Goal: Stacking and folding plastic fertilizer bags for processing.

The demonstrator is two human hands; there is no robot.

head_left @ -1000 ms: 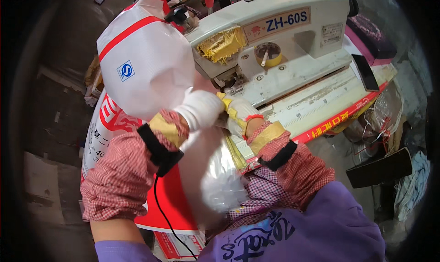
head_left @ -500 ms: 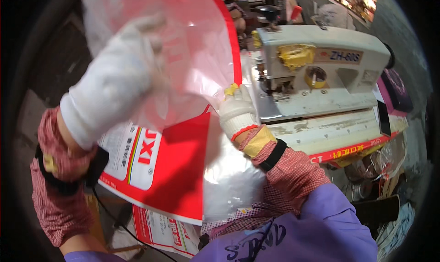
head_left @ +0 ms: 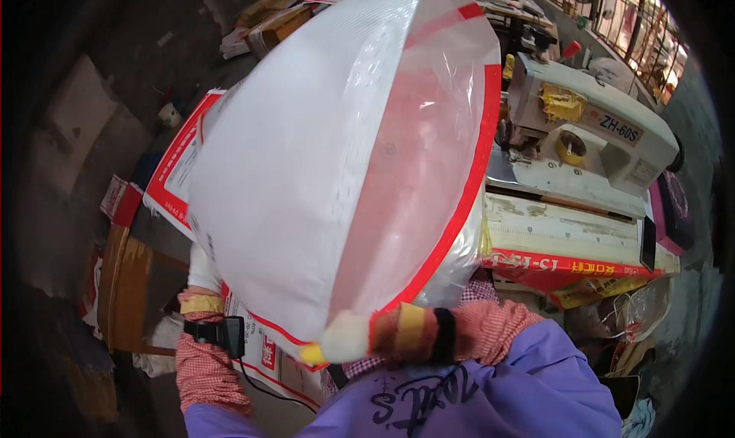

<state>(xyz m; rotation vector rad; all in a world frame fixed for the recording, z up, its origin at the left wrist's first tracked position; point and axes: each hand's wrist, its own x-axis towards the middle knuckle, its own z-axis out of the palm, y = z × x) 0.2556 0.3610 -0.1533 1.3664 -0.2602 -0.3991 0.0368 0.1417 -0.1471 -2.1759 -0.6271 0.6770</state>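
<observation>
A large white woven sack [head_left: 283, 155] with a red-edged, see-through side stands spread in front of me, its mouth toward my body. My right hand [head_left: 344, 337], in a white glove with a yellow-wrapped fingertip, is closed on the near rim of the sack, somewhat blurred. My left hand [head_left: 203, 269] shows only as a white glove cuff at the sack's left side; the sack hides its fingers. Behind the sack's right edge, shiny clear plastic film [head_left: 455, 266] lies by my lap.
An industrial sewing machine [head_left: 589, 124] stands on a worn white table [head_left: 563, 227] at the right. A dark phone [head_left: 648, 243] and a pink-and-black box [head_left: 672, 208] sit at its end. A wooden stool [head_left: 126, 285] is at the left. Red-and-white printed sacks [head_left: 260, 354] lie below.
The sack has swung round and opened out, its white face now showing. My right hand came down and left to its near rim; my left hand went down behind it.
</observation>
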